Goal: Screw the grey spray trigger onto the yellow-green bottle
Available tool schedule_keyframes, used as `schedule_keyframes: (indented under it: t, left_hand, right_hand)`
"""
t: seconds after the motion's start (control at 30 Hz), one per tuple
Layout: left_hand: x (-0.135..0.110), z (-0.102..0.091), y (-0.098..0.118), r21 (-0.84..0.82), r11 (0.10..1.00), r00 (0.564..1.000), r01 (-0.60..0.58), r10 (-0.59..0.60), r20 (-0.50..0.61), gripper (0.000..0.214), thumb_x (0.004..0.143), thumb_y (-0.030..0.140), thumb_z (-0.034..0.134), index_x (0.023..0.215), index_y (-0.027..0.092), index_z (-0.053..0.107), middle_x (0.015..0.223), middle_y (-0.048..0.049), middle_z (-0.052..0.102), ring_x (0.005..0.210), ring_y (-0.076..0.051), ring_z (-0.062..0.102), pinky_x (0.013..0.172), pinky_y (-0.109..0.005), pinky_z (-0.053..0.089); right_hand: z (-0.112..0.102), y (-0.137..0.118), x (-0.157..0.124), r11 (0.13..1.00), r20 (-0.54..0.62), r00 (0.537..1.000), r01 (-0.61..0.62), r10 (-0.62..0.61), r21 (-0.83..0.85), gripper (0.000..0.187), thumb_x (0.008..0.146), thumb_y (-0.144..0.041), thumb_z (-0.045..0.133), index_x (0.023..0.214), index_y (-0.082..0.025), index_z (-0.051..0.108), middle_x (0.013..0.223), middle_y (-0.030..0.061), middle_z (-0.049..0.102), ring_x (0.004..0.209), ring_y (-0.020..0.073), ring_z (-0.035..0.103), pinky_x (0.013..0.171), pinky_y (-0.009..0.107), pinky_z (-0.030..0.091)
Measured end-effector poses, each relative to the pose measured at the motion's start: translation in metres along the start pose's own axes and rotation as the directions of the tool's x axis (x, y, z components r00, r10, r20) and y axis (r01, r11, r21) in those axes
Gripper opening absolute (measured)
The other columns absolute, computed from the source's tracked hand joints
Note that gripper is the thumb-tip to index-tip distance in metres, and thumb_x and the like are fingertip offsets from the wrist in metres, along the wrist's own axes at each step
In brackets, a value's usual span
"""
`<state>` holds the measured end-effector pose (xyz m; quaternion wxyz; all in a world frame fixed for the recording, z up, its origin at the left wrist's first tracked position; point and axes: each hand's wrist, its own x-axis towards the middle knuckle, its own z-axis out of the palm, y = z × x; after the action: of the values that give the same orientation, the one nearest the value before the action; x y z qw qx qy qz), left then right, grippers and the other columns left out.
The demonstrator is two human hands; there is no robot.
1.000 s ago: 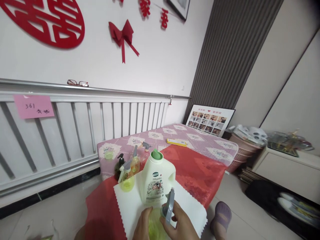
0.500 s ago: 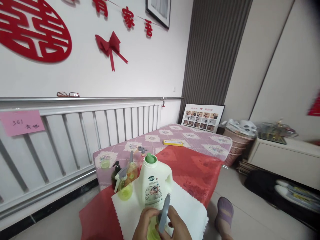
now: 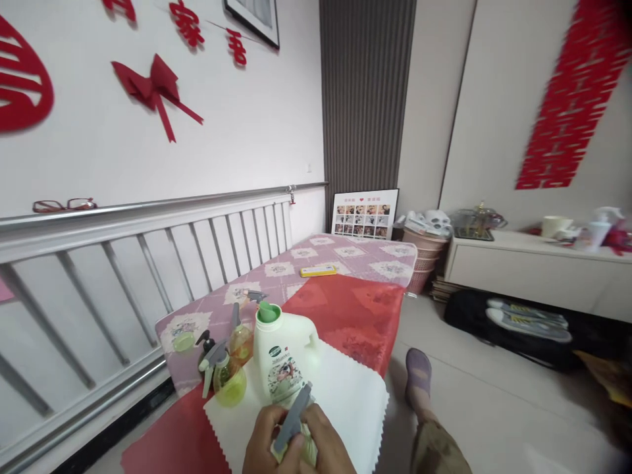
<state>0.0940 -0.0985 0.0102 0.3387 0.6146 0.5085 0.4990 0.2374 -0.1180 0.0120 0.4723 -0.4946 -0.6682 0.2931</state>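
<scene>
At the bottom edge both my hands are closed round a small green spray bottle (image 3: 306,449). My left hand (image 3: 261,441) wraps its body. My right hand (image 3: 328,447) pinches its grey trigger head (image 3: 292,421). Just beyond them a big white detergent jug (image 3: 281,359) with a green cap stands on a white zigzag-edged cloth (image 3: 345,401). Left of the jug stand a yellow-green spray bottle (image 3: 226,382), an amber spray bottle (image 3: 240,339) and a dark pump bottle (image 3: 206,342).
A red cloth (image 3: 350,316) covers the low table over a pink patterned cover (image 3: 355,253); a yellow flat item (image 3: 318,270) lies on it. A white railing (image 3: 148,257) runs along the left. My socked foot (image 3: 419,372) rests on the floor at right. A white cabinet (image 3: 533,270) stands beyond.
The view has swung to the right, bringing the white cabinet and a red wall hanging into sight. My hands stay on the small spray bottle, and its grey trigger head now leans over more.
</scene>
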Motion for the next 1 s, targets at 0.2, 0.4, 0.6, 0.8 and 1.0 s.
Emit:
schedule_keyframes:
  t: [0.2, 0.4, 0.6, 0.8, 1.0]
  left_hand:
    - [-0.004, -0.004, -0.009, -0.126, 0.992, 1.000, 0.009, -0.007, 0.020, 0.034, 0.080, 0.046, 0.066, 0.106, 0.025, 0.069, 0.106, -0.0049, 0.078, 0.102, -0.024, 0.071, 0.095, -0.035, 0.055]
    - [-0.009, -0.002, -0.017, -0.266, 0.949, 0.985, 0.172, -0.174, 0.016, 0.055, 0.075, 0.065, 0.073, 0.112, 0.025, 0.063, 0.112, -0.0077, 0.081, 0.103, -0.025, 0.074, 0.093, -0.036, 0.056]
    - [-0.013, 0.004, 0.003, -0.365, 0.913, 0.983, 0.183, -0.172, 0.062, 0.054, 0.080, 0.068, 0.069, 0.111, 0.023, 0.069, 0.117, -0.0102, 0.080, 0.110, -0.027, 0.074, 0.100, -0.038, 0.057]
    - [-0.019, 0.002, 0.018, -0.340, 0.915, 0.972, 0.218, -0.234, -0.005, 0.052, 0.080, 0.068, 0.069, 0.107, 0.024, 0.075, 0.111, -0.0083, 0.082, 0.105, -0.028, 0.076, 0.087, -0.034, 0.063]
    - [-0.020, 0.005, 0.018, -0.397, 0.901, 0.965, 0.178, -0.238, -0.107, 0.051, 0.078, 0.066, 0.072, 0.107, 0.023, 0.074, 0.108, -0.0089, 0.082, 0.107, -0.028, 0.075, 0.092, -0.036, 0.062]
  right_hand:
    - [0.009, 0.010, -0.017, 0.982, -0.048, 0.993, -0.102, 0.111, 0.157, 0.043, 0.089, -0.040, 0.067, 0.130, -0.029, 0.071, 0.135, 0.0101, 0.072, 0.128, 0.0311, 0.064, 0.114, 0.041, 0.050]
    - [0.011, 0.001, -0.020, 0.912, 0.094, 0.960, -0.280, 0.264, 0.301, 0.063, 0.098, -0.061, 0.052, 0.146, -0.022, 0.059, 0.156, 0.0130, 0.056, 0.148, 0.0287, 0.047, 0.128, 0.046, 0.029]
    - [0.018, -0.003, -0.020, 0.895, 0.097, 0.959, -0.285, 0.268, 0.344, 0.071, 0.098, -0.067, 0.045, 0.153, -0.021, 0.050, 0.153, 0.0137, 0.059, 0.154, 0.0278, 0.037, 0.131, 0.050, 0.018]
    - [0.041, 0.004, -0.020, 0.905, -0.072, 0.953, -0.255, 0.295, 0.340, 0.068, 0.093, -0.074, 0.046, 0.133, -0.025, 0.070, 0.142, 0.0133, 0.066, 0.143, 0.0318, 0.050, 0.127, 0.046, 0.032]
    - [0.044, -0.001, -0.013, 0.899, -0.083, 0.970, -0.176, 0.227, 0.401, 0.052, 0.094, -0.060, 0.052, 0.126, -0.024, 0.070, 0.127, 0.0129, 0.073, 0.133, 0.0301, 0.058, 0.120, 0.046, 0.040]
